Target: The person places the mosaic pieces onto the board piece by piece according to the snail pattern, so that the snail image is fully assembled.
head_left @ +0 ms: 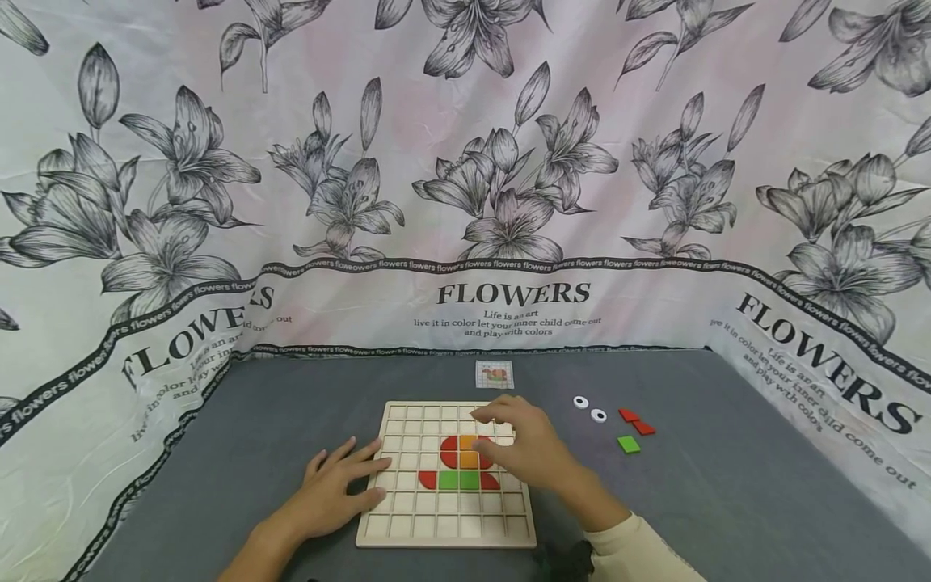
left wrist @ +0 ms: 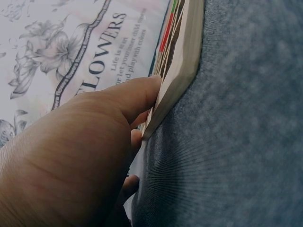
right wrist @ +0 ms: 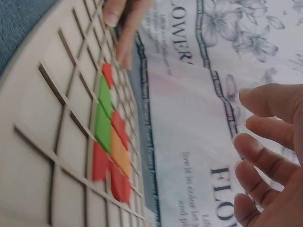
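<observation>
A wooden grid board (head_left: 445, 541) lies on the grey cloth. Set in its cells are red pieces (head_left: 448, 454), orange pieces (head_left: 468, 459) and green pieces (head_left: 459, 480). My left hand (head_left: 330, 493) rests at the board's left edge, fingers spread, the thumb touching its side in the left wrist view. Above the board's right half hovers my right hand (head_left: 527, 444), fingers loosely bent and apart from the thumb. Nothing shows between them in the right wrist view, where the hand (right wrist: 279, 151) is apart from the board. In the head view it partly covers the upper right cells.
A small picture card (head_left: 494, 374) lies behind the board. To the right are two round eye pieces (head_left: 599, 415), two red pieces (head_left: 643, 428) and a green square (head_left: 629, 444). A flower-printed curtain (head_left: 509, 307) bounds the cloth at the back and sides.
</observation>
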The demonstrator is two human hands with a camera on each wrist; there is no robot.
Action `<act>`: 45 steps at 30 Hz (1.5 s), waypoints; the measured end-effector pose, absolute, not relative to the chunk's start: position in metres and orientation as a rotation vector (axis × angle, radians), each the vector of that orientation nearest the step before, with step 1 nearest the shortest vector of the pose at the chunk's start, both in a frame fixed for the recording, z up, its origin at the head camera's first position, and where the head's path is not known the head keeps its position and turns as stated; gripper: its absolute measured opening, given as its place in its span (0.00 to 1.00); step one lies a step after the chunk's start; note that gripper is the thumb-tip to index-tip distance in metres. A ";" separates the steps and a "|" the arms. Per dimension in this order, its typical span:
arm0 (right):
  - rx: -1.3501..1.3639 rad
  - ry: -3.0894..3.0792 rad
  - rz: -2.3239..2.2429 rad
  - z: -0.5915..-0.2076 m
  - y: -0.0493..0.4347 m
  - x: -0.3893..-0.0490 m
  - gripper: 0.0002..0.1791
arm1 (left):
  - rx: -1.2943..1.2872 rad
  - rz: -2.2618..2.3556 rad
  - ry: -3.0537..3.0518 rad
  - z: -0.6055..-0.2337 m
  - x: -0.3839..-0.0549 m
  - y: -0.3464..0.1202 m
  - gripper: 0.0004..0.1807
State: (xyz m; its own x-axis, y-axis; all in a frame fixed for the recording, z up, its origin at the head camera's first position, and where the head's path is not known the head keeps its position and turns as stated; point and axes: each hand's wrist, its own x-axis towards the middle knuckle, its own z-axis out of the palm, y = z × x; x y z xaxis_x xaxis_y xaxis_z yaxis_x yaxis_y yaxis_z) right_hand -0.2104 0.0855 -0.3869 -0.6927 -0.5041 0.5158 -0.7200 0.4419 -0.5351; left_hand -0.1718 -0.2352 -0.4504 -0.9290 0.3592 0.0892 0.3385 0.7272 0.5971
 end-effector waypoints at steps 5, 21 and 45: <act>1.012 -2.419 1.099 -0.378 0.110 -0.205 0.19 | 0.589 0.997 2.878 -0.450 -0.172 -0.234 0.28; 0.978 -2.359 0.992 -0.373 0.178 -0.203 0.22 | 0.605 0.995 2.884 -0.449 -0.172 -0.237 0.29; 0.633 -2.477 1.019 -0.417 0.266 -0.236 0.20 | 0.605 0.993 2.874 -0.447 -0.171 -0.236 0.29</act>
